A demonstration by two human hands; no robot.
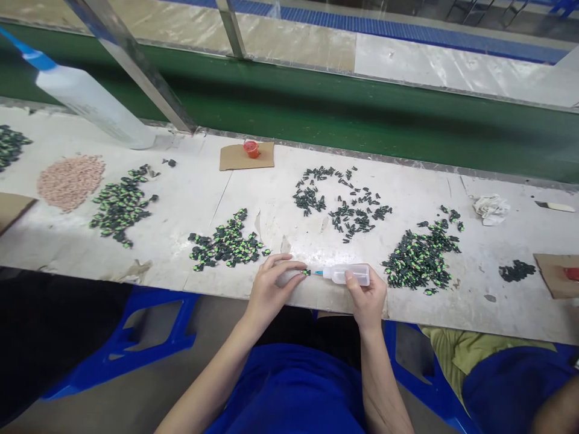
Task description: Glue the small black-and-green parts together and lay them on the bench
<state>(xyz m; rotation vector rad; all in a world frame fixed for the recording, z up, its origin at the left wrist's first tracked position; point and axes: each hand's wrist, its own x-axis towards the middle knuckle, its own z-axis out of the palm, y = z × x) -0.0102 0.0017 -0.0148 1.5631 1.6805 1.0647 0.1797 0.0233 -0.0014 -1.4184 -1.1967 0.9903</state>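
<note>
Between thumb and fingertips, my left hand (274,282) pinches a small black-and-green piece (306,272) near the table's front edge. My right hand (370,295) is wrapped round a clear squeeze bottle (346,274), lying level and pointing left. Its thin blue needle tip (319,273) is at the small piece; whether they touch I cannot tell. Left of my left hand lies a pile of similar black-and-green pieces (230,238). A larger such pile (420,256) is to the right of my right hand. Beyond the bottle, small plain black parts (357,211) are scattered.
On the left are pinkish small parts (71,182), another black-and-green pile (120,208) and a big white bottle (94,105). A red cup (251,149) sits on cardboard (230,158). Crumpled tissue (491,209) and a knife (555,206) lie right. Another person (511,392) sits at right.
</note>
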